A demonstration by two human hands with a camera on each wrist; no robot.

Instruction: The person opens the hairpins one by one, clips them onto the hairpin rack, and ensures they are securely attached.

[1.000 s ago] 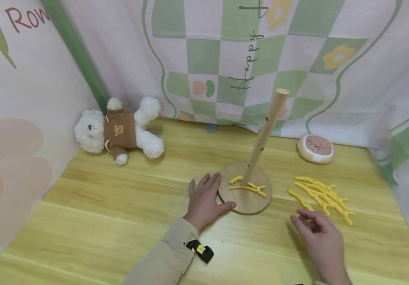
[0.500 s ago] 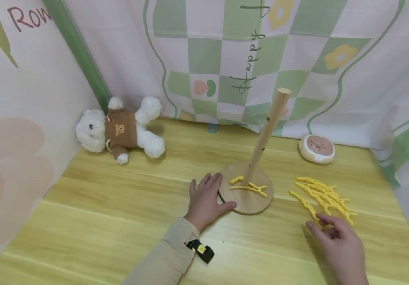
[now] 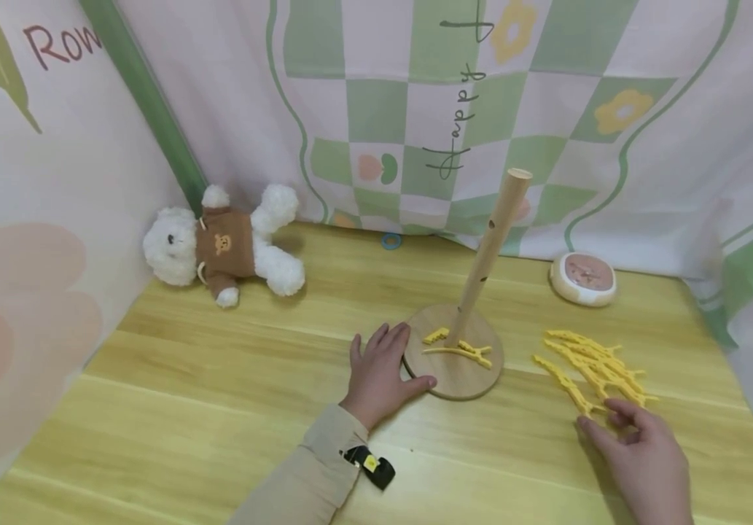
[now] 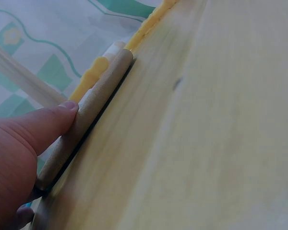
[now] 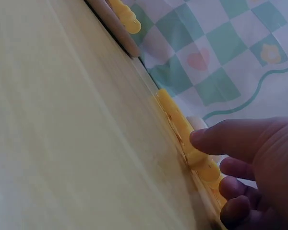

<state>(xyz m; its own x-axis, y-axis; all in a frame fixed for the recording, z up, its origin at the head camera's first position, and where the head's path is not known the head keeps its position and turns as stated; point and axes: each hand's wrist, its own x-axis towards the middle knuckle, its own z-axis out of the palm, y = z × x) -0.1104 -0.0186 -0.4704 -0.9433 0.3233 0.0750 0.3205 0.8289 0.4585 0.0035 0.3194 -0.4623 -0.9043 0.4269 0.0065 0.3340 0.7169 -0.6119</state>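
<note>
My left hand (image 3: 379, 375) rests at the left rim of a round wooden base (image 3: 464, 383), fingers spread along its edge; in the left wrist view the thumb (image 4: 53, 122) lies on the rim. From this base rises a wooden pole (image 3: 490, 233) with small holes. Yellow branch-shaped pieces (image 3: 461, 351) lie at its foot. To the right, my right hand (image 3: 645, 456) has thumb and forefinger at either side of the forked near end of a single yellow branch-shaped piece (image 3: 563, 380), which lies on the table. In the right wrist view the thumb (image 5: 211, 136) overlaps yellow plastic.
Several more yellow branch-shaped pieces (image 3: 602, 364) lie heaped just beyond my right hand. A white and pink oval device (image 3: 584, 278) stands at the back right. A white plush toy (image 3: 225, 244) lies at the back left, and a blue ring (image 3: 391, 240) lies near the curtain (image 3: 376, 109).
My right hand has moved right and slightly nearer along the single yellow branch-shaped piece, to its forked end. My left hand stays at the wooden base.
</note>
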